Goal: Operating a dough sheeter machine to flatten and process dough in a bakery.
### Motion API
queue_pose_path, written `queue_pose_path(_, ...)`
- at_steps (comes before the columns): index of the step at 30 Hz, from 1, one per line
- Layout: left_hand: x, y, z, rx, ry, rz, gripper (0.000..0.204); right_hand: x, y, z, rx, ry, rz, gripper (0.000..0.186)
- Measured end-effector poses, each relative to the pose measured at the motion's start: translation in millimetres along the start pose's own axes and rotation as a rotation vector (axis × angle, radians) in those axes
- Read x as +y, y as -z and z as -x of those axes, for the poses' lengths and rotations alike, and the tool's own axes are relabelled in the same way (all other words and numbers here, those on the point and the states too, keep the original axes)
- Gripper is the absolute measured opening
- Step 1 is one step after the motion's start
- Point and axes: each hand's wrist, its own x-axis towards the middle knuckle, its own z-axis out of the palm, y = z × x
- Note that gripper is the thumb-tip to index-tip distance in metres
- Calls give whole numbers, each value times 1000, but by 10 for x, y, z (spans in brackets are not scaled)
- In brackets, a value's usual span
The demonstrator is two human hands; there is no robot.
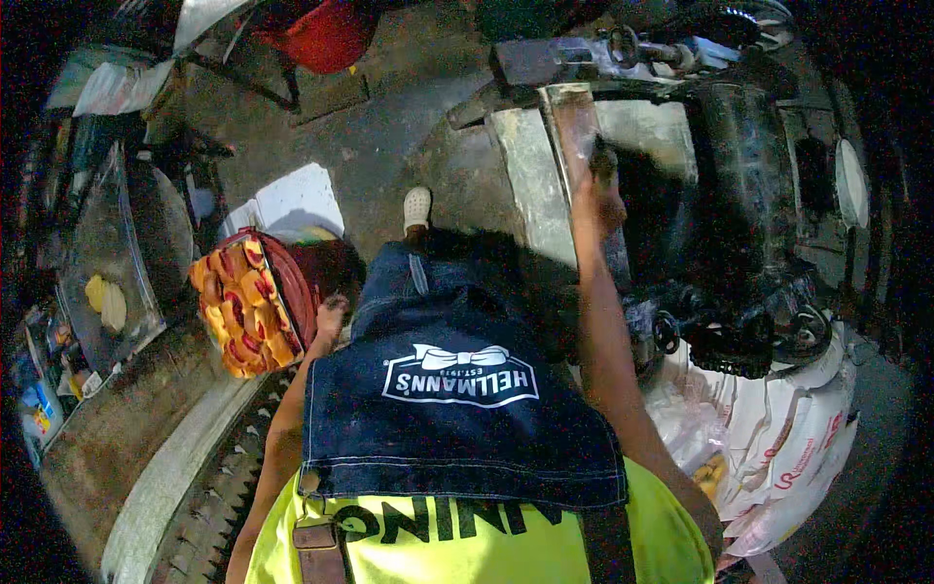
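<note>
Golden-brown rolls in a rectangular batch (pixel 236 307), left of black-and-grey metal machine (pixel 662 131). Left hand (pixel 333 315): beside rolls. Right hand (pixel 599 202): at machine. Either grip: closure unclear. Risk: left-arm knock, rolls spilling.

Left hand (pixel 334 314) plus right hand (pixel 603 204): 2 hands. Dark object (pixel 604 163) in right hand: 1. Pastry-patterned panel (pixel 243 310): 1. Pale clog (pixel 417 205): 1. Dark-blue apron (pixel 457 428): 1. Brown straps (pixel 318 560): 2. White oval disc (pixel 851 185): 1. White bags (pixel 778 443): several, overlapping; exact count cannot be read.
</note>
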Motion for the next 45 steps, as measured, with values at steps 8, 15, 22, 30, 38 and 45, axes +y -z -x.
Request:
queue_pose_path(8,638,-62,-113,-92,235,163,18,247,-457,-242,48,119,-93,38)
queue_pose_path(15,726,16,-1382,-196,62,-183,31,109,-771,-351,-86,-745,-391,47)
queue_pose_path(22,2102,-41,-2302,-210,-34,-32,26,90,-72,-226,-295,-1035,243,67)
queue_pose_path(30,4385,-1274,-2176,-293,-742,-74,24,-300,-627,-569,24,-890,-145,66)
queue_pose_path(38,5185,-1934,-1968,-297,-1081,-229,26,-92,-171,-44,-27,-701,98,49)
queue_pose_path(45,5524,-2673,-2366,-229,-1238,-402,40,-322,-644,-571,8,-806,-219,59)
